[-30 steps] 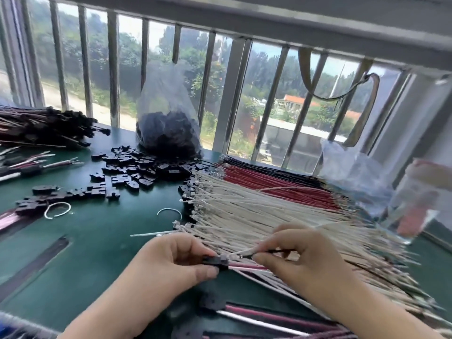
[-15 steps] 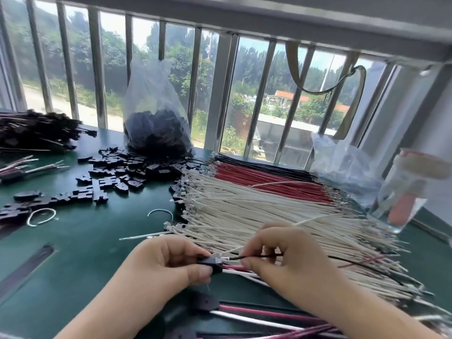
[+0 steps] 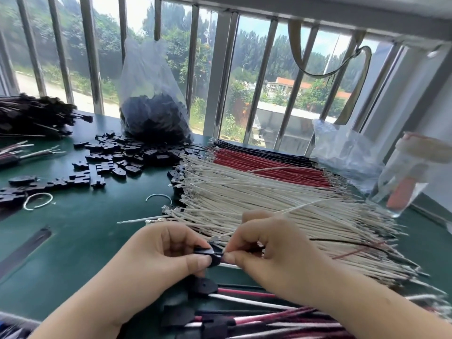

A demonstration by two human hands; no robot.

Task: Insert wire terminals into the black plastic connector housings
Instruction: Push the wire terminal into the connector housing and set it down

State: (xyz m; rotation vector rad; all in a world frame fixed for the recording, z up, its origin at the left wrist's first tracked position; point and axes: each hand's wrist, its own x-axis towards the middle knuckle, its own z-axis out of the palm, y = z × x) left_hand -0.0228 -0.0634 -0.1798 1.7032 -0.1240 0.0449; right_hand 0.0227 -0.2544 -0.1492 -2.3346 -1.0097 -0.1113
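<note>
Fingers of the left hand [image 3: 166,255] are pinching a black connector housing [image 3: 212,253], its opening facing right. Right hand [image 3: 274,245] fingers are pinching a black wire [image 3: 342,241] just beside that opening, its long axis running rightward over the white wire bundle [image 3: 281,204] on the green surface [image 3: 80,231].

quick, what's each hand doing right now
Left hand: closed, pinching a black connector housing.
Right hand: closed, pinching a wire at the housing; a white wire also runs from its fingers.
</note>
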